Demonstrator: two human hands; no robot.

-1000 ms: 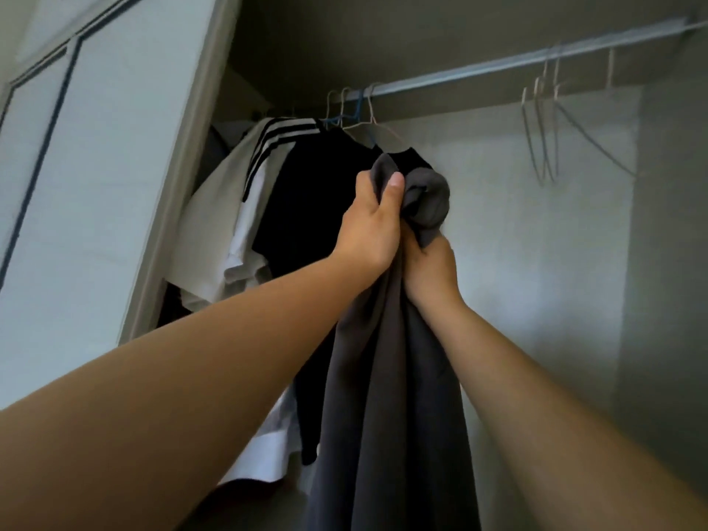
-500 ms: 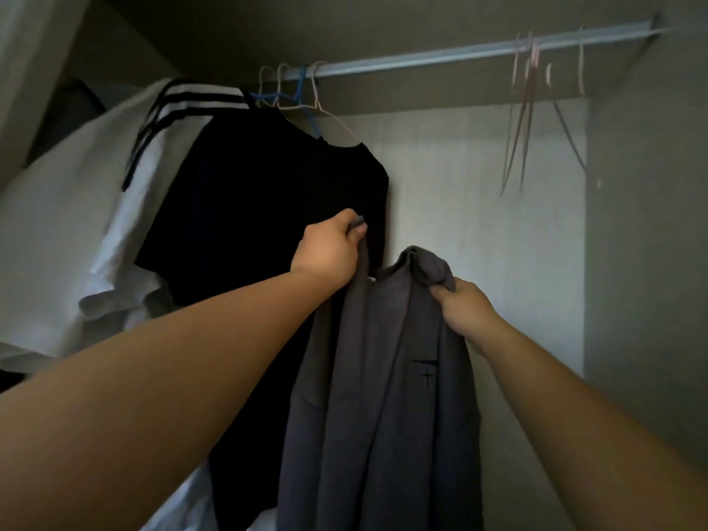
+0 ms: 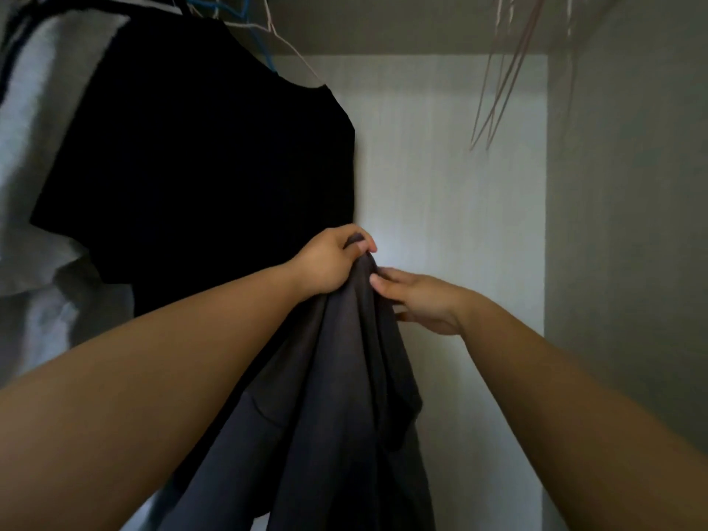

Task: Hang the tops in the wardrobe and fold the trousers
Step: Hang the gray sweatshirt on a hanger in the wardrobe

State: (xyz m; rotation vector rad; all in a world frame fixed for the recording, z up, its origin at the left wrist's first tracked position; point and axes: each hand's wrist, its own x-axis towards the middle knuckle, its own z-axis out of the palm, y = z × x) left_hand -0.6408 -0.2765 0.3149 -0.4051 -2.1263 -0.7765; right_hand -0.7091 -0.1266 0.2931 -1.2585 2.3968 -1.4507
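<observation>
Since half a second ago the right hand [image 3: 419, 300] has released the grey top [image 3: 337, 423] and closed in beside the left hand [image 3: 331, 264]. Its fingers are now straight, tips touching the cloth. The left fingers and thumb curl round the top's bunched upper end at frame centre. Both forearms reach up from the lower corners. The top hangs to the bottom edge, beside a hanging black T-shirt [image 3: 199, 166].

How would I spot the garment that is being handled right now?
Look in the wardrobe, against its pale back wall. Just right of the hanging black T-shirt, the left hand grips a bunched dark grey top. It alone is grey and hand-held; its neighbours are black or white.
</observation>
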